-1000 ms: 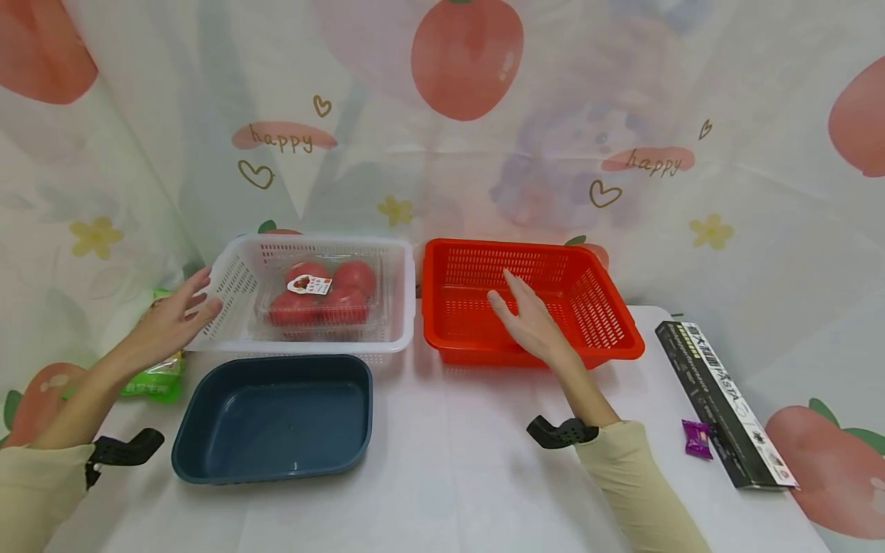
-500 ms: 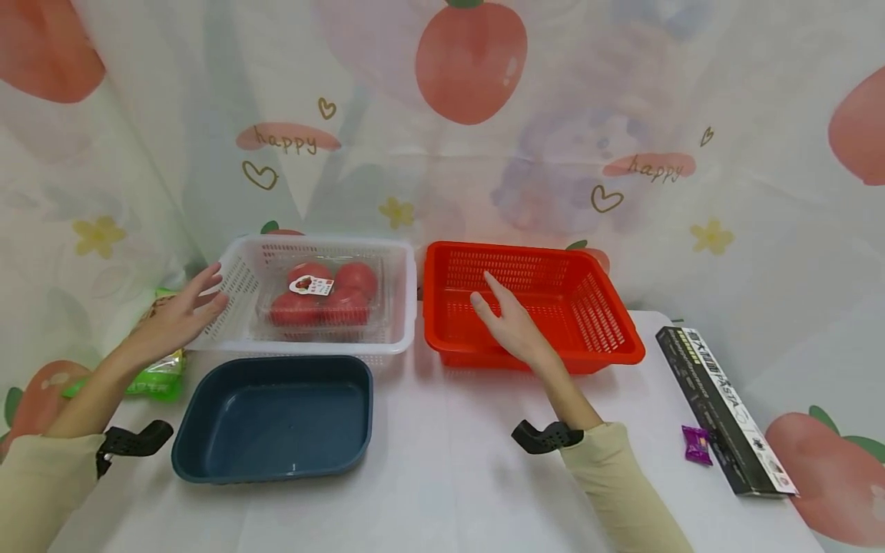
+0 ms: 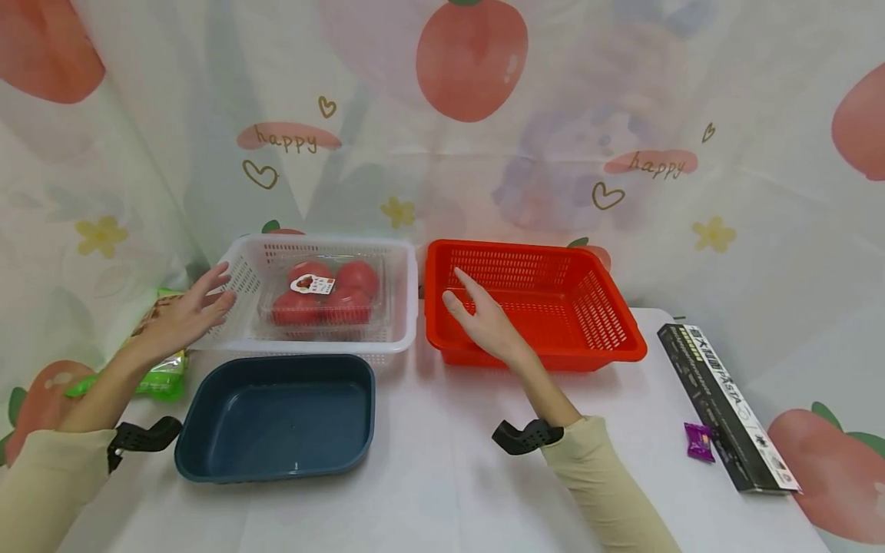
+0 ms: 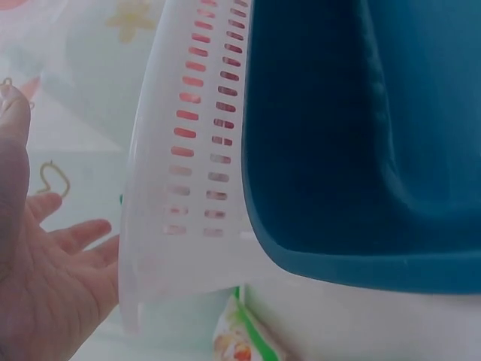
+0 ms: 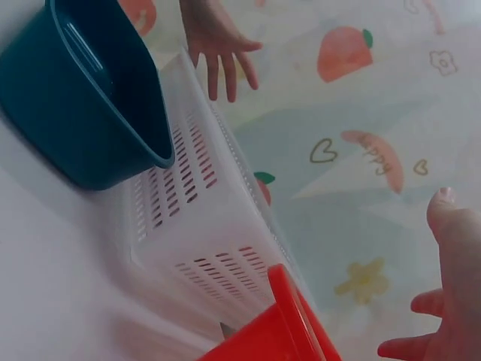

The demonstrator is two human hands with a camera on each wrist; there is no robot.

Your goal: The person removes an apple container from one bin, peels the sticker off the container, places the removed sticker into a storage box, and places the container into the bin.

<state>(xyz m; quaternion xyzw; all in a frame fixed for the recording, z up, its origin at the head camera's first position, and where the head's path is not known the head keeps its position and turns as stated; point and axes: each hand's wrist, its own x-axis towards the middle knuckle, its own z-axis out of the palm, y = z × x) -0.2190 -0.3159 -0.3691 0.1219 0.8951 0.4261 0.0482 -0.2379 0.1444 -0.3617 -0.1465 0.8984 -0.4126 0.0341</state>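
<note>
My left hand (image 3: 181, 315) hovers by the left end of the white basket (image 3: 403, 307), fingers spread and holding nothing. Inside that basket lies a clear lidded box of tomatoes (image 3: 325, 296) with a white label. My right hand (image 3: 487, 322) is held over the left part of the red basket (image 3: 535, 357), its fingers extended and nothing in them. In the left wrist view, the left hand (image 4: 56, 278) shows beside the white basket's wall (image 4: 180, 256). The right wrist view has the right hand (image 5: 455, 286) apart from the red basket's rim (image 5: 289, 308).
A dark blue basin (image 3: 276, 430) stands in front of the white basket. Behind the left forearm lies a green packet (image 3: 166, 380), partly hidden. On the right are a long black-and-white pasta box (image 3: 729, 411) and a small purple wrapped piece (image 3: 699, 442). A printed curtain (image 3: 470, 184) hangs behind.
My right hand has moved left over the red basket. The left hand has shifted slightly right, toward the tomato box. The baskets, basin and tomato box have stayed in place.
</note>
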